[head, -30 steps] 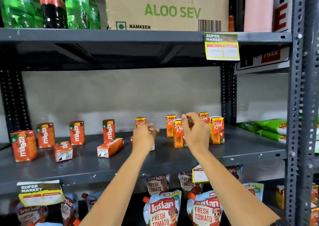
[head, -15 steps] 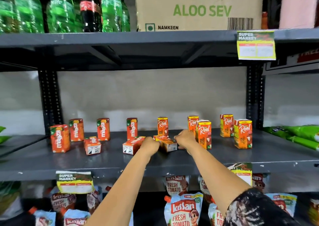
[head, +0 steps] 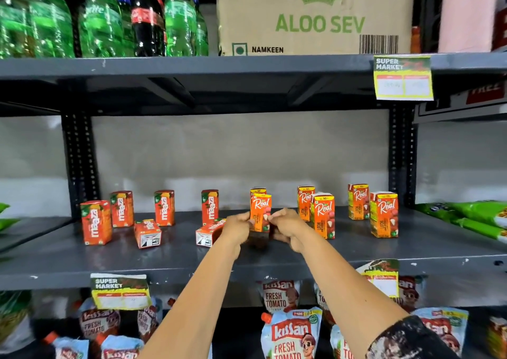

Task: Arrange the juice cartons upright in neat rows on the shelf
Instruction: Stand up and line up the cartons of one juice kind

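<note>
An orange Real juice carton [head: 261,211] stands upright at the middle of the grey shelf [head: 82,257], held between my left hand [head: 238,228] and my right hand [head: 288,228]. Another Real carton [head: 257,190] peeks out right behind it. To the right stand several more Real cartons, among them one [head: 323,214] near my right hand and one [head: 384,214] at the far right. To the left, several red Maaza cartons stand upright, such as the front one [head: 96,221]. Two Maaza cartons lie on their sides [head: 147,234] [head: 208,234].
Green and dark soda bottles [head: 101,21] and an Aloo Sev cardboard box [head: 315,15] fill the shelf above. Tomato ketchup pouches [head: 290,334] hang below. Green packets [head: 472,216] lie at the right. Price tags [head: 402,77] [head: 120,291] hang from the shelf edges.
The Real carton that lay flat between my hands now stands upright in front of the back carton. Both hands have risen onto its sides. The view has shifted slightly left.
</note>
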Tool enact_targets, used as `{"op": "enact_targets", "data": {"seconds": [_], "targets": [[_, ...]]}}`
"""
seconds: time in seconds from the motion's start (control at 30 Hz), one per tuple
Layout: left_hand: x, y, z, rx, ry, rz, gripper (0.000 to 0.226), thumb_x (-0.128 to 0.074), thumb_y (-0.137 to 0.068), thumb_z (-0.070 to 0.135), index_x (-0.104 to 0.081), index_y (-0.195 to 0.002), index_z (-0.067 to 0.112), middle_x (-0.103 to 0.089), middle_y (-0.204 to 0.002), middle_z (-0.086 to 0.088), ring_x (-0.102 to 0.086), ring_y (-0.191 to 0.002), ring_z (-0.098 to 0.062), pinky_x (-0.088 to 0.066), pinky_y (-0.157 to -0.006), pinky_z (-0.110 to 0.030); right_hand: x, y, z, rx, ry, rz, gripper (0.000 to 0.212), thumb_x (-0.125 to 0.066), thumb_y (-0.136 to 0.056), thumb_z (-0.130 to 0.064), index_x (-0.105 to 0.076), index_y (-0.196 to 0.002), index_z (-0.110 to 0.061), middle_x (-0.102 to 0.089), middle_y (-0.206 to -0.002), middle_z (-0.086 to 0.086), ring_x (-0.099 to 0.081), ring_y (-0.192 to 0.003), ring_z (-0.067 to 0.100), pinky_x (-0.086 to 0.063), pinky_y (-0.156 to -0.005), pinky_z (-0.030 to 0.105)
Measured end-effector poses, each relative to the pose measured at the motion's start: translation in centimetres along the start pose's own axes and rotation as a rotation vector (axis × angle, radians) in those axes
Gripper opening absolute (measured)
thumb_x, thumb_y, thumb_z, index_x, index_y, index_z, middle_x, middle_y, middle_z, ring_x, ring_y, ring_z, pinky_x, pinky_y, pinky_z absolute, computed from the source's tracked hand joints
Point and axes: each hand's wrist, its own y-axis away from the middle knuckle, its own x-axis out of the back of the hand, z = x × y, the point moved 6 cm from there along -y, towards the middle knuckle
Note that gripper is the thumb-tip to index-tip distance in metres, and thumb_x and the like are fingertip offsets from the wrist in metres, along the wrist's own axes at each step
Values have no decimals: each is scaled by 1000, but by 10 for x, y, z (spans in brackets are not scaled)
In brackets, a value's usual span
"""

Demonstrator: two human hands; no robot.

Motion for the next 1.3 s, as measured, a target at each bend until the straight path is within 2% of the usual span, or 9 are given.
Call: {"op": "enact_targets", "data": {"seconds": [0.13, 0.23, 0.33, 0.43, 0.53, 0.73, 0.93, 1.07, 1.3], "targets": [[7, -7, -3, -28, 356, -55, 40, -53, -90, 1, -54, -130, 10, -66, -119, -9, -61, -103, -20, -45, -96, -37, 0, 2, -8, 121, -247, -47, 15, -59, -90, -9, -60, -102, -18, -66, -111, 9, -65, -97, 20, -50, -96, 39], [11, -9, -5, -46, 477, -82, 40, -58, -87, -1, -57, -125, 10, -72, -101, -1, -66, -93, -14, -45, -97, -36, -2, 4, -13, 176, -301, -99, 36, -57, -91, -10, -55, -128, -14, -66, -116, 6, -64, -103, 18, -52, -89, 32], [13, -12, -12, -51, 496, -107, 38, -60, -86, -1, -58, -122, 11, -75, -88, 4, -68, -91, -12, -45, -100, -37, -5, 9, -8, 200, -284, -130, 36, -54, -93, -10, -55, -130, -11, -69, -112, 3, -64, -100, 13, -49, -79, 23], [15, -12, -16, -56, 491, -128, 34, -60, -86, 0, -60, -116, 15, -78, -79, 6, -72, -83, -10, -54, -80, -27, -6, 11, -3, 214, -283, -123, 37, -53, -94, -10, -55, -130, -10, -68, -113, 3, -63, -104, 14, -49, -86, 26], [17, -11, -15, -67, 469, -111, 31, -60, -86, 1, -61, -111, 18, -78, -76, 10, -73, -73, -4, -55, -66, -20, -8, 12, -4, 218, -274, -124, 37, -53, -93, -10, -55, -130, -10, -67, -120, 6, -62, -114, 19, -47, -102, 38], [20, -8, -10, -96, 429, -72, 37, -61, -86, 1, -60, -120, 13, -76, -81, 10, -70, -82, -7, -54, -75, -23, -9, 14, -7, 227, -264, -122, 37, -52, -94, -11, -55, -131, -10, -67, -117, 5, -59, -118, 21, -41, -108, 43], [14, -4, 1, -193, 130, -56, 47, -61, -85, 1, -51, -131, 3, -65, -125, -10, -59, -118, -22, -42, -106, -36, -2, 18, -10, 275, -136, -134, 38, -46, -97, -8, -51, -134, -9, -64, -123, 5, -60, -105, 12, -50, -83, 20], [-1, -5, 6, -261, -102, -89, 40, -62, -84, 0, -59, -123, 4, -67, -122, -12, -63, -110, -19, -46, -94, -30, 8, 17, -6, 307, 38, -113, 39, -44, -97, -4, -49, -135, -8, -60, -132, 9, -53, -126, 22, -42, -107, 38], [-13, -9, -1, -215, -240, -71, 44, -66, -81, 3, -55, -124, 7, -64, -125, -11, -60, -117, -24, -44, -96, -32, 17, 10, 3, 285, 178, -60, 40, -44, -96, -1, -51, -135, -10, -58, -135, 8, -50, -129, 22, -42, -108, 45]]}}
